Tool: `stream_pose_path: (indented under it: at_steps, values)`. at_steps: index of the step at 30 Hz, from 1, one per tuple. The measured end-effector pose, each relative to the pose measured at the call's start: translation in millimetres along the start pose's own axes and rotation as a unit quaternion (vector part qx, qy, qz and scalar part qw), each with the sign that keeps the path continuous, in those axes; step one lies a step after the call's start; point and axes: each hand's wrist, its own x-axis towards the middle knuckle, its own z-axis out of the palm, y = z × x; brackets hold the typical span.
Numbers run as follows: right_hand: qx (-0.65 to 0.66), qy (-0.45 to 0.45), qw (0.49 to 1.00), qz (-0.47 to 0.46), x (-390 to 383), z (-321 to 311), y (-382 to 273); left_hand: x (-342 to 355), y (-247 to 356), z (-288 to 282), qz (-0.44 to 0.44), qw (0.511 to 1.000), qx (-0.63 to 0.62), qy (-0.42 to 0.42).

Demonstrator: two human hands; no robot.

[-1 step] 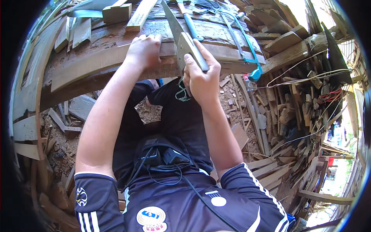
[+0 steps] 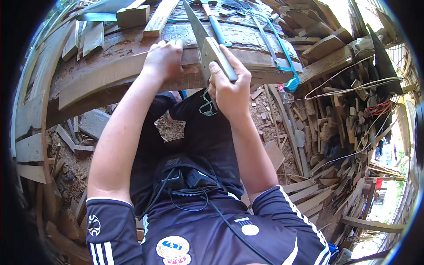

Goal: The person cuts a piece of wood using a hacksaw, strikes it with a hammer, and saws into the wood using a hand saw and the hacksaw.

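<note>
My right hand (image 2: 230,84) is wrapped around the pale handle of a handsaw (image 2: 196,25). Its metal blade points away from me, crossing the near edge of the workbench just right of my left hand. Green string (image 2: 206,106) dangles below the handle. My left hand (image 2: 162,58) is closed, its fingers curled over a long wooden board (image 2: 104,80) that lies along the bench's near edge. The blade hides part of the board, and I cannot see how deep its teeth sit in the wood.
A hammer (image 2: 216,30) with a blue-grey handle lies beyond the saw, and a teal hacksaw (image 2: 282,48) rests to its right. Wood offcuts (image 2: 132,17) sit on the far left of the bench. Scrap wood (image 2: 340,119) is heaped at right, with loose cables (image 2: 353,84) across it.
The handsaw and my right hand have shifted very slightly to the left. My left hand stays on the board.
</note>
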Motion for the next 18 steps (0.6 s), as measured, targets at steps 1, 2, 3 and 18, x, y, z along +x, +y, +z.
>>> stream_pose_path:
  at_steps: [1, 2, 3, 18]
  values:
    - [-0.058, -0.002, 0.998, -0.036, -0.9, -1.0, 7.0, -3.7, 0.9, 4.1, -0.008, 0.999, 0.013, 0.033]
    - [-0.115, -0.004, 0.991, -0.071, -2.1, -2.0, 15.1, -6.6, 0.8, 7.4, -0.015, 0.997, 0.026, 0.066]
    - [-0.153, 0.004, 0.980, -0.125, -6.9, -0.6, 21.7, -9.0, 3.8, 4.5, -0.005, 0.998, 0.019, 0.066]
    - [-0.045, 0.016, 0.998, -0.028, -34.4, 4.9, 4.4, 6.5, 6.0, 4.2, -0.025, 1.000, -0.013, 0.008]
